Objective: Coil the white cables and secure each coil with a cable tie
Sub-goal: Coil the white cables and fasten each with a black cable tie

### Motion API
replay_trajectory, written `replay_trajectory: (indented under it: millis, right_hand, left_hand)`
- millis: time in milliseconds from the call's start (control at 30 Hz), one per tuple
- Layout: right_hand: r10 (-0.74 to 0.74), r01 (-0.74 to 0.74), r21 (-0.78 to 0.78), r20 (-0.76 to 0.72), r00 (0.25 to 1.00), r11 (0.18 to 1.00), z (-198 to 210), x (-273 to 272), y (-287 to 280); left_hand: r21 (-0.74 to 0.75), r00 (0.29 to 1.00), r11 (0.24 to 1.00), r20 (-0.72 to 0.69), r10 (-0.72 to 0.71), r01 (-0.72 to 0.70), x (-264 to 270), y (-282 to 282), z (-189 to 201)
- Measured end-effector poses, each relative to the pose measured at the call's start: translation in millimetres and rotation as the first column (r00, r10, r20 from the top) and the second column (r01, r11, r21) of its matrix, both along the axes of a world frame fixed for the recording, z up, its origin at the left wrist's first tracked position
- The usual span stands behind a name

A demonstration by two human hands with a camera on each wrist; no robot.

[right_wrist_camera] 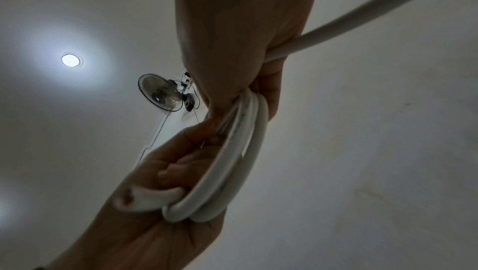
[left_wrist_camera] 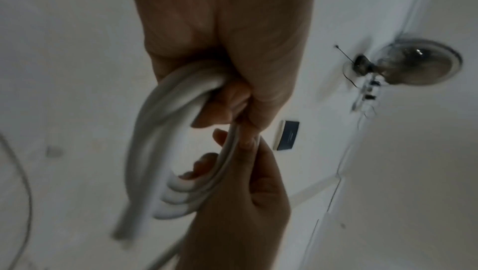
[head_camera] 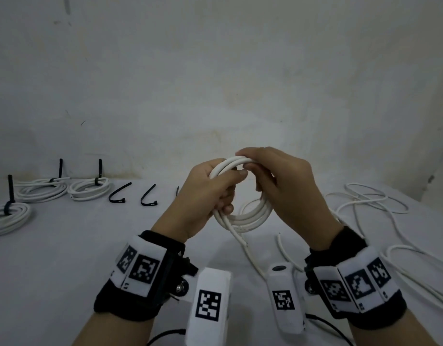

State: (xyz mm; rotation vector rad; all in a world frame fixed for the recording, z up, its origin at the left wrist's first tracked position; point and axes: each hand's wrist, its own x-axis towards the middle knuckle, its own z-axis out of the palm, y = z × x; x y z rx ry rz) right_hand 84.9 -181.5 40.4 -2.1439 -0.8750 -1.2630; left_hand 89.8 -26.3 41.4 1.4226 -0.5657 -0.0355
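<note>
White cable, wound into a coil [head_camera: 243, 216], is being held upright above the table [head_camera: 78, 245], its ring facing me and its free cut end [head_camera: 244, 242] pointing down toward my near edge. My left hand [head_camera: 205, 196] is gripping the coil's left side, fingers curled round the bundled turns; my right hand [head_camera: 283, 186] is pinching the top of the ring between thumb and curled fingers. In the right wrist view the strands [right_wrist_camera: 232, 164] are lying side by side, running between both hands.

The table's far edge is meeting a pale wall [head_camera: 215, 71]. Bare tabletop is lying directly under my wrists.

At far left three finished coils [head_camera: 89, 189] are lying flat, each bound with a black tie whose tail is standing up. Just right of them two loose black cable ties [head_camera: 119, 196] are lying bent. Loose white cables [head_camera: 378, 203] are sprawling across the right side, some strands running beneath my right wrist.
</note>
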Motion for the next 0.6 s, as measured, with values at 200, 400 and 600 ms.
replay_trajectory:
  millis: [200,400,600]
  right_hand:
    - [-0.016,0.017,0.010,-0.043,0.999,1.000,-6,7,-1]
    - [-0.028,0.029,0.010,-0.059,0.998,1.000,-9,9,1]
    - [-0.059,0.059,0.010,-0.029,0.998,0.998,-10,11,1]
  left_hand:
    - [0.220,0.938,0.953,0.320,0.129,-0.206,5,12,0]
    - [0.274,0.837,0.886,0.512,0.194,-0.373,10,7,-7]
    - [0.311,0.823,0.859,0.532,0.198,-0.407,12,1,-14]
